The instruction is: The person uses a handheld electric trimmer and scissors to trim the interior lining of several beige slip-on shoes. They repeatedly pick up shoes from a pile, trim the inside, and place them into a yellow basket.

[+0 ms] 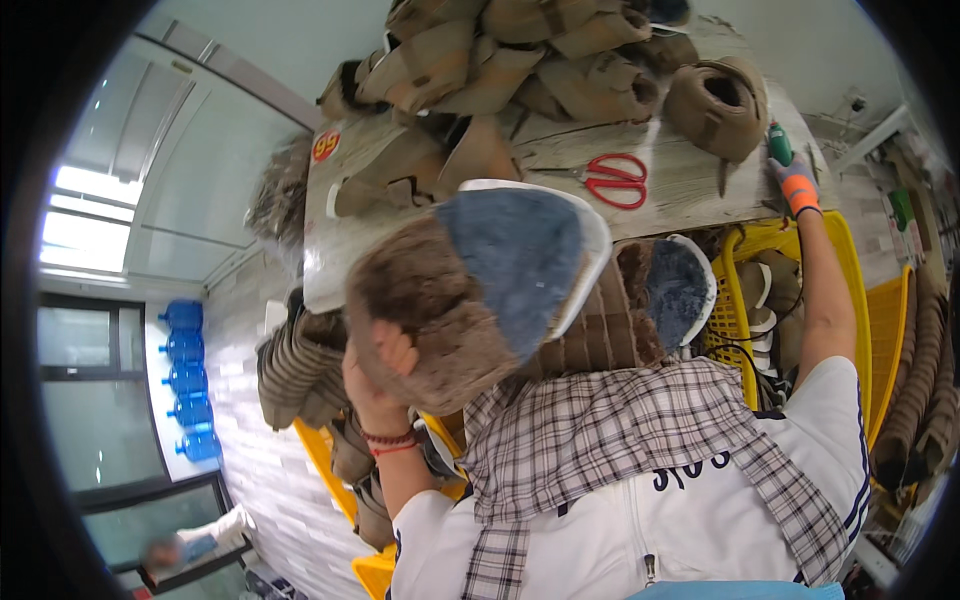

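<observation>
My left hand (pixel 372 380) holds up a large fleece-lined piece (pixel 425 310), gripping it by its lower left edge with the fingers curled over the pile. The fleece is brown on one side and blue toward a rounded, white-rimmed end. My right hand (pixel 797 183), in a grey glove with an orange cuff, is stretched to the table's right edge. Its fingers close around a green tool (pixel 779 145), whose kind I cannot make out. Against my plaid apron (pixel 600 420) lies a row of brown pieces (pixel 595 325), ending in another blue fleece lining (pixel 678 290) with a white rim.
Red-handled scissors (pixel 617 182) lie on the whitish table (pixel 680 190). Brown pieces (pixel 430 65) are heaped at the back, with a rolled one (pixel 715 110) at right. A yellow basket (pixel 858 290) stands under my right arm; stacked brown pieces (pixel 300 370) are at left.
</observation>
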`<state>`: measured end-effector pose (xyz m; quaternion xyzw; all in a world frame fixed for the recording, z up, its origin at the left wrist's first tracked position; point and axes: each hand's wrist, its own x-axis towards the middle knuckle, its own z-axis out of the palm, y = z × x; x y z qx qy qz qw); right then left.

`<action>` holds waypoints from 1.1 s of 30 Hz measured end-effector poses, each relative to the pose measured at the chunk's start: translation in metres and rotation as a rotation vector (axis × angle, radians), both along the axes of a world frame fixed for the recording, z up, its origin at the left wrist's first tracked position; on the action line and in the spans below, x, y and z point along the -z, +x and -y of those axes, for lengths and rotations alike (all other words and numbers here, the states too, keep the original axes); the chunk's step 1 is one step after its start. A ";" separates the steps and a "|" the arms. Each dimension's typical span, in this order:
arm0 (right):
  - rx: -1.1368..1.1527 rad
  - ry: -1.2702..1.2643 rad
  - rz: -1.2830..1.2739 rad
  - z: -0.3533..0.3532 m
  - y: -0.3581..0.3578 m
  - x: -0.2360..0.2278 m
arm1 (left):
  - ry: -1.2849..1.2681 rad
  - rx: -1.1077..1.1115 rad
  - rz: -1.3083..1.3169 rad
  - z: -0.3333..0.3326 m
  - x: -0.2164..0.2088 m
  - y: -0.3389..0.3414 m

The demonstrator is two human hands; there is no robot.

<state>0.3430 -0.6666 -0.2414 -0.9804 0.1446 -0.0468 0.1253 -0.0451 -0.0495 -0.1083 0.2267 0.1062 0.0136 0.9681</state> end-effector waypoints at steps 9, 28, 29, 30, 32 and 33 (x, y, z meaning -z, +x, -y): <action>-0.281 0.144 0.648 -0.117 -0.114 -0.052 | 0.132 -0.066 -0.263 0.019 0.023 -0.011; -0.958 -0.363 -0.110 -0.298 -0.075 -0.027 | 0.171 0.030 -0.231 -0.005 0.038 -0.028; -0.953 -0.369 -0.149 -0.300 -0.075 -0.031 | 0.172 0.020 -0.253 -0.004 0.038 -0.028; -0.950 -0.375 -0.187 -0.301 -0.075 -0.035 | 0.172 0.006 -0.274 -0.003 0.038 -0.029; -0.915 -0.286 -0.214 -0.295 -0.075 -0.045 | 0.170 -0.009 -0.295 -0.002 0.037 -0.028; -0.901 -0.243 -0.228 -0.291 -0.076 -0.049 | 0.164 -0.013 -0.297 -0.002 0.038 -0.028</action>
